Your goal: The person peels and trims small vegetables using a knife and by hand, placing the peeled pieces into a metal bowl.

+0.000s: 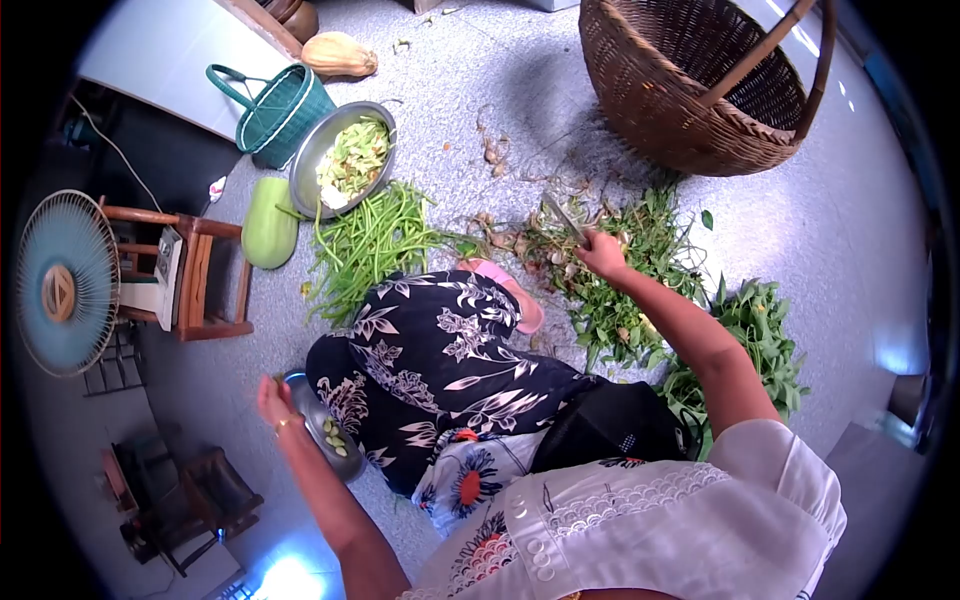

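My right hand [603,252] is closed round the handle of a knife [565,217], its blade pointing up and left over a heap of leafy greens and trimmings [630,300]. At the left, my left hand [276,402] is beside the rim of a metal bowl [318,408] that has a few green pieces [334,436] in it. The fingers of that hand are bent, and whatever they may hold is too small to make out. Long green beans [375,240] lie on the floor beyond my knees, next to a metal basin [383,178] of cut pale-green pieces.
A large wicker basket [690,110] stands at the upper right. At the left are a green basket [283,115], a pale-green gourd [270,224], an orange squash [339,54], a wooden chair [205,275] and a fan [68,284]. More leafy stems [755,335] lie right of my right arm.
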The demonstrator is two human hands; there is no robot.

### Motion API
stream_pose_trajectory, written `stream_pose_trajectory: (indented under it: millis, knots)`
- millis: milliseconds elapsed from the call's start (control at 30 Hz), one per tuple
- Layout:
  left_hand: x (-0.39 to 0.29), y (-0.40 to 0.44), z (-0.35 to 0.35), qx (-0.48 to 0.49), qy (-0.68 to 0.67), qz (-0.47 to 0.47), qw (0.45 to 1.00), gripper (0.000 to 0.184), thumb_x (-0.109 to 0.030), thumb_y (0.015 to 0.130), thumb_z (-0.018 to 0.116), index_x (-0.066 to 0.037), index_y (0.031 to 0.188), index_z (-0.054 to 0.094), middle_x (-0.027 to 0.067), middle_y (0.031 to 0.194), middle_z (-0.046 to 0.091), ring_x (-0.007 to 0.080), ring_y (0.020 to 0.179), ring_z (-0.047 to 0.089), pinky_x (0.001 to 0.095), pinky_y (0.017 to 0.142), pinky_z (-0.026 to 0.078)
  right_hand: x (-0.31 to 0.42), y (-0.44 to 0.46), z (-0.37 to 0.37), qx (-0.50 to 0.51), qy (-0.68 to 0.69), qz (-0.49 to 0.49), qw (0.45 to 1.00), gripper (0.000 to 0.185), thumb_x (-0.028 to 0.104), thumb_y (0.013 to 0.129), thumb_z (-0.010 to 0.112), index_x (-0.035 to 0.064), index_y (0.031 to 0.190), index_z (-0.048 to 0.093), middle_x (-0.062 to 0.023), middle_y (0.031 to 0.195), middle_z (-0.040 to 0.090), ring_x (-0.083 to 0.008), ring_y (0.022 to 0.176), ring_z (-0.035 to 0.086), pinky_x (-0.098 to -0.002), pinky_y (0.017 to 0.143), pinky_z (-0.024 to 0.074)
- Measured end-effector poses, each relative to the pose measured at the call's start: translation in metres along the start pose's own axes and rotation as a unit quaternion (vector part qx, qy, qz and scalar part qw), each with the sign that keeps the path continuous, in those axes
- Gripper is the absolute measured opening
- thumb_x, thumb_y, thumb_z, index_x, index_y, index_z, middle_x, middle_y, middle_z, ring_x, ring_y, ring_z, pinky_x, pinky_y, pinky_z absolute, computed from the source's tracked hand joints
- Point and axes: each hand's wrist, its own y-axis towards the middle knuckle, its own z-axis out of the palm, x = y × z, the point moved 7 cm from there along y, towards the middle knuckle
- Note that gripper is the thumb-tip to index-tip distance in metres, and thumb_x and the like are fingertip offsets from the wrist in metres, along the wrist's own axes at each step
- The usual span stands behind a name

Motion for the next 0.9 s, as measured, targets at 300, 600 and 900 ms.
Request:
stream_pose_trajectory:
  millis: [300, 600, 900]
  knots:
    - [0.141, 0.000, -0.052, 0.093, 0.044, -0.226, 0.969, 0.028, -0.008, 0.073, 0.058, -0.002, 0.101, 0.054, 0.0082, 0.089, 0.059, 0.0168, 0.075, 0.058, 0.0266, 0.061, 0.051, 0.041, 0.072, 0.048, -0.099, -0.097, -0.015, 0.990, 0.036, 0.018, 0.068, 0.060, 0.0147, 0.102, 0.052, -0.0162, 0.081, 0.059, -0.0341, 0.077, 0.057, -0.0424, 0.068, 0.0451]
    - [0.120, -0.013, -0.040, 0.136, 0.036, -0.223, 0.965, 0.029, -0.021, 0.082, 0.051, -0.001, 0.103, 0.054, 0.0104, 0.093, 0.059, 0.0206, 0.080, 0.058, 0.0293, 0.072, 0.048, 0.068, 0.106, 0.092, -0.092, -0.118, -0.061, 0.987, 0.028, 0.006, 0.071, 0.049, 0.0127, 0.098, 0.047, -0.0181, 0.075, 0.059, -0.0355, 0.071, 0.058, -0.0433, 0.063, 0.0459]
    - [-0.035, -0.029, 0.089, 0.224, -0.005, -0.037, 0.974, 0.031, -0.012, 0.081, 0.055, -0.002, 0.110, 0.050, 0.0088, 0.096, 0.058, 0.0165, 0.084, 0.057, 0.0238, 0.069, 0.047, 0.052, 0.113, 0.088, -0.019, -0.020, -0.049, 0.998, 0.037, 0.010, 0.066, 0.056, 0.0158, 0.103, 0.055, -0.0130, 0.083, 0.061, -0.0293, 0.079, 0.058, -0.0383, 0.072, 0.0458]
